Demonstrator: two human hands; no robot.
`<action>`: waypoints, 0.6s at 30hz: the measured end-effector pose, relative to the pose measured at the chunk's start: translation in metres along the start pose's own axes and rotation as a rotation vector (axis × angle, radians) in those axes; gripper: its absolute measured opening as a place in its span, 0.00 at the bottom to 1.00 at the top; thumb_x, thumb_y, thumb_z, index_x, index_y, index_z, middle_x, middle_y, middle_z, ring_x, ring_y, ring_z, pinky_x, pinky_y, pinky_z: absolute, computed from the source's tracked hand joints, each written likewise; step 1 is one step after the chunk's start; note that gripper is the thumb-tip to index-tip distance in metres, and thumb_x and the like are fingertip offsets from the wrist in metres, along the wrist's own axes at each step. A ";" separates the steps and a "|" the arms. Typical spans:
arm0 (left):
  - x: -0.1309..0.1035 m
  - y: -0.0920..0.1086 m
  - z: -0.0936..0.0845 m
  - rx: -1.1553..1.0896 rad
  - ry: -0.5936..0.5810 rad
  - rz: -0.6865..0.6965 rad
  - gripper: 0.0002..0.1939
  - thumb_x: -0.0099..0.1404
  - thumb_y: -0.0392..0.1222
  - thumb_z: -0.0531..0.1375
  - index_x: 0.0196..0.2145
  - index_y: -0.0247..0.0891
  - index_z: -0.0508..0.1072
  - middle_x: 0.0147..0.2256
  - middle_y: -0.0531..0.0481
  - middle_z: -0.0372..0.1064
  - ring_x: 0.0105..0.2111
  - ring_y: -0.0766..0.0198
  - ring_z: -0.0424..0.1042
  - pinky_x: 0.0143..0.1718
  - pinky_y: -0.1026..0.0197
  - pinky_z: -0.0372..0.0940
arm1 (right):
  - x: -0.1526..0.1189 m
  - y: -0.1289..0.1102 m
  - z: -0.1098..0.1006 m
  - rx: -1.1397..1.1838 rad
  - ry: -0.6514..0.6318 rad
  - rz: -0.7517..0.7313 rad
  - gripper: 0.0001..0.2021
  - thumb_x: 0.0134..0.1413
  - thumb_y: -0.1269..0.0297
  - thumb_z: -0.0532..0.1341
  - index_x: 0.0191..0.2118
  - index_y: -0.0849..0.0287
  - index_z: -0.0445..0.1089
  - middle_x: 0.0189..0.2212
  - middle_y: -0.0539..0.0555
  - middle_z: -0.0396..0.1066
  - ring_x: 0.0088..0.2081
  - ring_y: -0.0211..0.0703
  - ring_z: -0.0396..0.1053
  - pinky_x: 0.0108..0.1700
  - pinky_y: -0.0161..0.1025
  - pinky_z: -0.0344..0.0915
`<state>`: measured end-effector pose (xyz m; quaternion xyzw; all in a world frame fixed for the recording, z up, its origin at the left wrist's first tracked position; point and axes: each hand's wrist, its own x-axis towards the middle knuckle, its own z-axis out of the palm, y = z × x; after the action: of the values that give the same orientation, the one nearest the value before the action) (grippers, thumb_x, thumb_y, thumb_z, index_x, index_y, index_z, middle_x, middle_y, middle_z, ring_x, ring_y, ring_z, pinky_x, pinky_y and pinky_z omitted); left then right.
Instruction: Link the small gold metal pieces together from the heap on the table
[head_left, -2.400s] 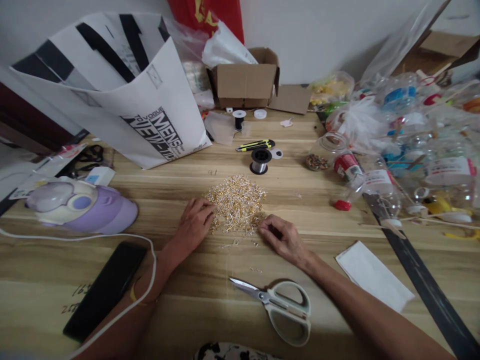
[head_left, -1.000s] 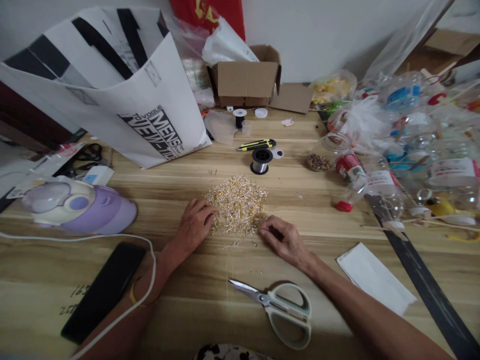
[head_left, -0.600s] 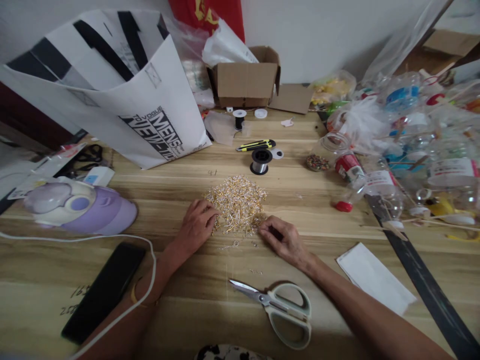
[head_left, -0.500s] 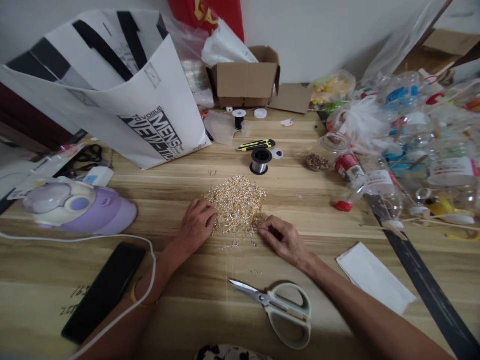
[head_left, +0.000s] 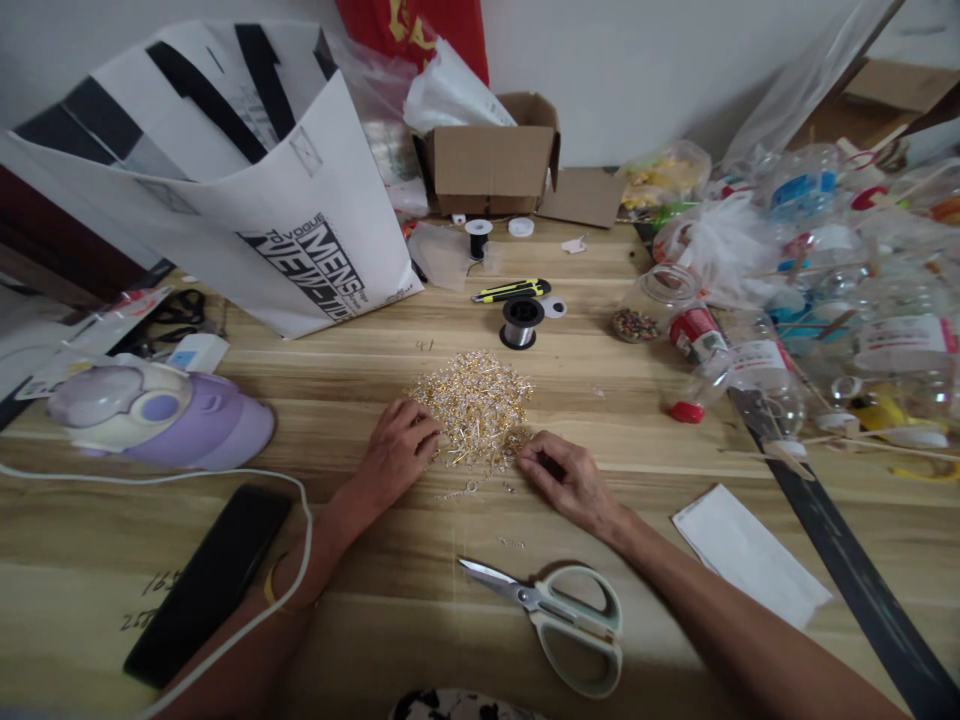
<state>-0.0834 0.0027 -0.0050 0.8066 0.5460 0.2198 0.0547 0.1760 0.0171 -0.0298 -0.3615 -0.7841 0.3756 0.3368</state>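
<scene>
Pile [head_left: 480, 400]: tiny gold and silver metal pieces are lying heaped on the wooden table [head_left: 637, 380], between the person's two hands.
Left hand [head_left: 399, 445]: fingers are curling down at the pile's left edge, the tips partly hidden; one cannot tell whether they are pinching a piece.
Right hand [head_left: 562, 475]: thumb and forefinger are bending toward each other at the pile's lower right edge; whether they are gripping a piece is too small to tell.
Loose bits [head_left: 471, 487]: a few silvery scraps are lying apart, just on the near side of the pile.
Scissors [head_left: 529, 597]: lying nearer the person, blades pointing left.
Spool [head_left: 521, 325]: standing beyond the pile, just beside a yellow-and-black knife [head_left: 511, 291].
Phone [head_left: 210, 585]: lying beside the left forearm, which a white cable [head_left: 307, 520] is crossing.
Bottles [head_left: 900, 335]: clear plastic ones are crowding the right side.
Bag [head_left: 300, 230]: standing white and tall at far left, near an open cardboard box [head_left: 491, 160].
</scene>
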 end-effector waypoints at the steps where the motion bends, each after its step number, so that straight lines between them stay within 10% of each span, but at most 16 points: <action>1: 0.000 0.000 0.000 -0.002 0.008 0.001 0.07 0.62 0.32 0.55 0.33 0.38 0.73 0.34 0.48 0.67 0.38 0.59 0.64 0.45 0.52 0.62 | 0.000 0.000 0.000 0.002 0.003 -0.002 0.06 0.58 0.65 0.55 0.32 0.60 0.66 0.26 0.52 0.67 0.28 0.38 0.64 0.31 0.35 0.62; 18: 0.000 -0.002 0.001 -0.028 0.041 0.006 0.07 0.62 0.32 0.55 0.31 0.38 0.72 0.32 0.49 0.68 0.36 0.61 0.65 0.43 0.54 0.62 | 0.000 0.001 0.000 0.007 -0.003 -0.006 0.06 0.58 0.65 0.55 0.32 0.60 0.65 0.27 0.52 0.67 0.28 0.38 0.64 0.31 0.35 0.62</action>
<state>-0.0844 0.0040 -0.0064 0.8027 0.5414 0.2442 0.0543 0.1760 0.0176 -0.0305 -0.3575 -0.7843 0.3778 0.3381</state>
